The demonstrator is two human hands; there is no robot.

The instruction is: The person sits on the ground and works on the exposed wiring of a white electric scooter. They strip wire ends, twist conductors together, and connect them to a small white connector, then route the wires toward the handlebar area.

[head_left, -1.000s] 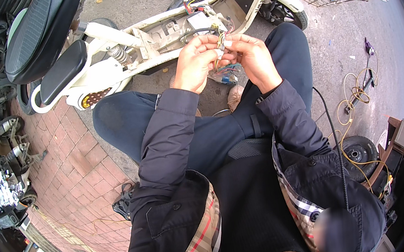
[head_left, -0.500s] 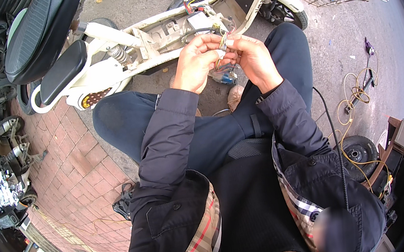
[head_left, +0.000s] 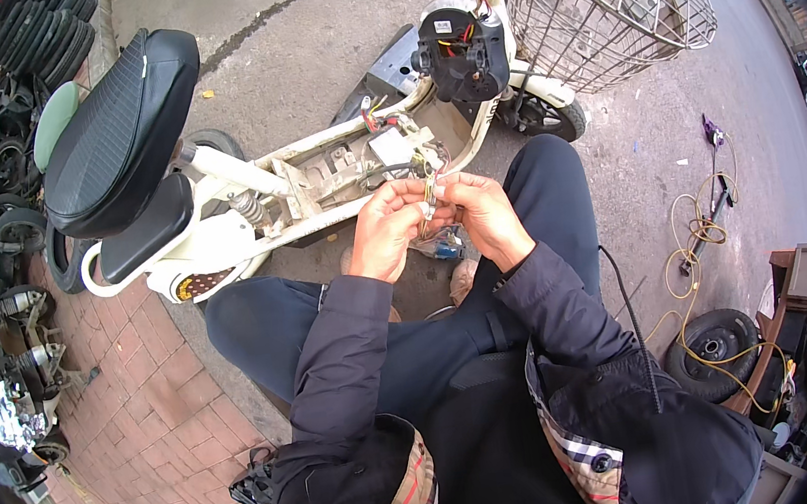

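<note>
A bundle of thin coloured wires [head_left: 430, 191] runs between my two hands, close to the open frame of a cream electric scooter [head_left: 316, 194]. My left hand [head_left: 383, 230] pinches the wires and a small white piece, perhaps a connector, from the left. From the right, my right hand [head_left: 486, 214] has its thumb and fingers closed on the same bundle. Inside the frame, just beyond my hands, sit a white box [head_left: 388, 149] and more loose wiring. A blue part [head_left: 444, 246] lies below my hands near the ground, partly hidden by my fingers.
Above the frame at left are black seats [head_left: 123, 145]. A wire basket [head_left: 609, 0] stands at the front wheel. To the right lie a yellow cable [head_left: 693, 267] and a loose wheel [head_left: 714, 347]. Scrap parts and tyres [head_left: 45, 39] line the left side.
The view has tilted up, so the scooter, my hands and the ground sit lower and more of the basket and handlebar area shows. Both hands still hold the wires.
</note>
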